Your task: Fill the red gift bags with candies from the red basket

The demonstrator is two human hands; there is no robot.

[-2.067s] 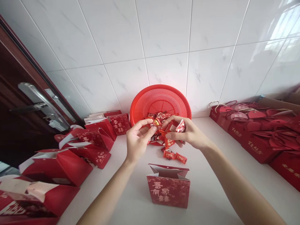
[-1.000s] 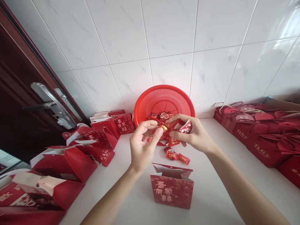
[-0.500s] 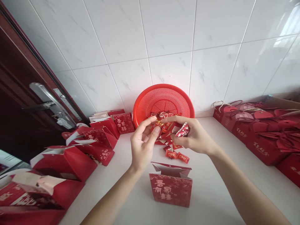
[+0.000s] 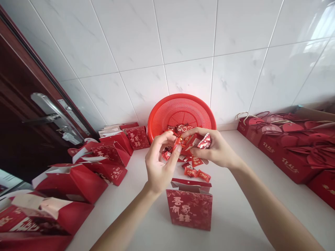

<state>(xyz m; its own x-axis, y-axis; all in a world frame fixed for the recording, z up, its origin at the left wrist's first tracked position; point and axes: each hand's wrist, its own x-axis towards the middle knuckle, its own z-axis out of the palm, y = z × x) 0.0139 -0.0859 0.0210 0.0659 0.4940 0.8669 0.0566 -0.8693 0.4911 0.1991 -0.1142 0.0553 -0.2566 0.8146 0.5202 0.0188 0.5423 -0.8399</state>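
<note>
In front of the red basket, my left hand closes its thumb and fingers on red wrapped candies. My right hand curls around a red-and-white patterned candy packet, its index finger reaching toward the candies at my left fingertips. A few loose red candies lie on the white tabletop under my hands. Nearest to me stands an upright red paper gift bag with pale lettering, its top open. More candies fill the tilted basket's lower part, partly hidden by my hands.
Several open red gift bags line the left side, by a dark door with a metal handle. On the right are rows of closed red gift boxes with cord handles. A tiled wall rises behind the basket.
My left hand has taken hold of red candies at its fingertips, where it was emptier before. My right hand still holds the patterned packet. The view has shifted slightly.
</note>
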